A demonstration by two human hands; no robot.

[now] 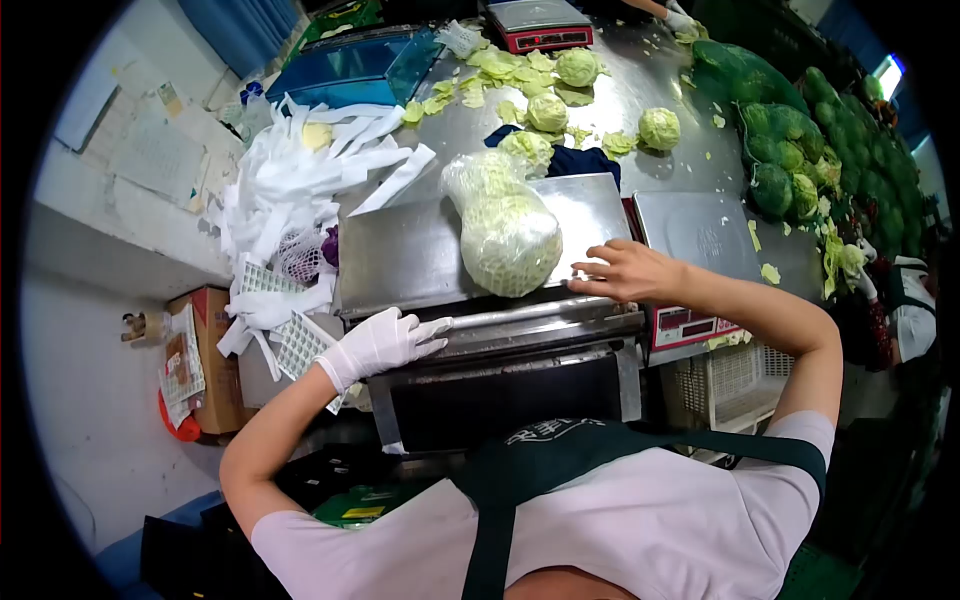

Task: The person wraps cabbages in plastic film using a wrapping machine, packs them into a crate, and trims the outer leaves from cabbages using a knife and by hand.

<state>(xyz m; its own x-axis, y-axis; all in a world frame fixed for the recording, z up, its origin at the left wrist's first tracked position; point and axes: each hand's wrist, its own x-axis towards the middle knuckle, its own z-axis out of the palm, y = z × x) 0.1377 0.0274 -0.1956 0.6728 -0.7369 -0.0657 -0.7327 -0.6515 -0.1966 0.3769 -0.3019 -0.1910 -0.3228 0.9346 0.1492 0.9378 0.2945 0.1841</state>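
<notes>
A cabbage wrapped in clear plastic film (512,240) lies on the flat metal top of a wrapping machine (395,265). My left hand (385,345), in a white glove, rests at the left end of the machine's front metal bar (540,325), its fingers stretched out and nothing in them. Just right of the wrapped cabbage, my bare right hand (622,272) hovers over or touches the metal top; I cannot tell which. Its fingers are apart and hold nothing. Behind the machine sit a loose cabbage (526,150) and a dark blue cloth (585,163).
White strips (290,170) pile up at left beside label sheets (300,345). A scale (695,235) stands at right above a plastic crate (735,385). Cabbages (659,129), leaves and a red scale (540,25) lie farther back. Green net sacks (785,140) line the right, near other people.
</notes>
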